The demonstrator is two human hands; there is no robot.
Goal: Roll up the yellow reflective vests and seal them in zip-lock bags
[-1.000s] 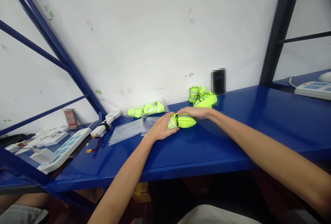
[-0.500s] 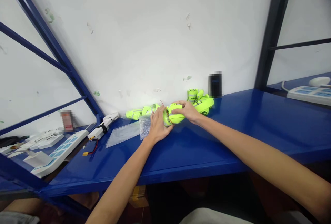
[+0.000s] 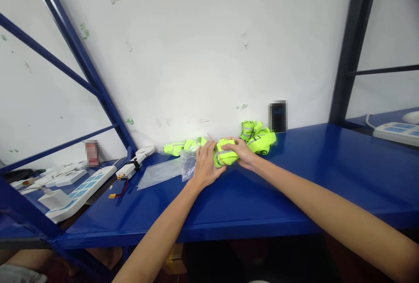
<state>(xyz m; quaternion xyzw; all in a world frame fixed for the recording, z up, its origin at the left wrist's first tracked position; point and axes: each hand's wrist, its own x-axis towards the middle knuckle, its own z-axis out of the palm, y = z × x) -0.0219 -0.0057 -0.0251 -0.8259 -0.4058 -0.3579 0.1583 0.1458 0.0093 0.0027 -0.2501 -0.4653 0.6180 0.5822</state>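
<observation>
Head view: holding a neon-yellow bundle between both hands, with left hand cupped around its left end and right hand closed on its right end, thumb across the front. Cannot tell whether resting on the blue table or lifted slightly off it. For a good hold, best to squeeze evenly from both ends, tuck any loose fabric edge under the thumb, and avoid slackening either palm; being soft and layered, likely to spring loose otherwise.

Just left of the left hand, see a crumpled clear bag, partly behind the fingers; cannot tell whether touching them. Farther left, find a flat clear bag lying on the table. Beyond the left hand, note more neon-yellow fabric by the wall; just beyond the right hand, a looser neon-yellow heap, perhaps easy to snag, so best shifted around with care. Well left of the left hand, notice a white fan and a yellow plug on wires. Past the heap, see a blurred dark box.
</observation>
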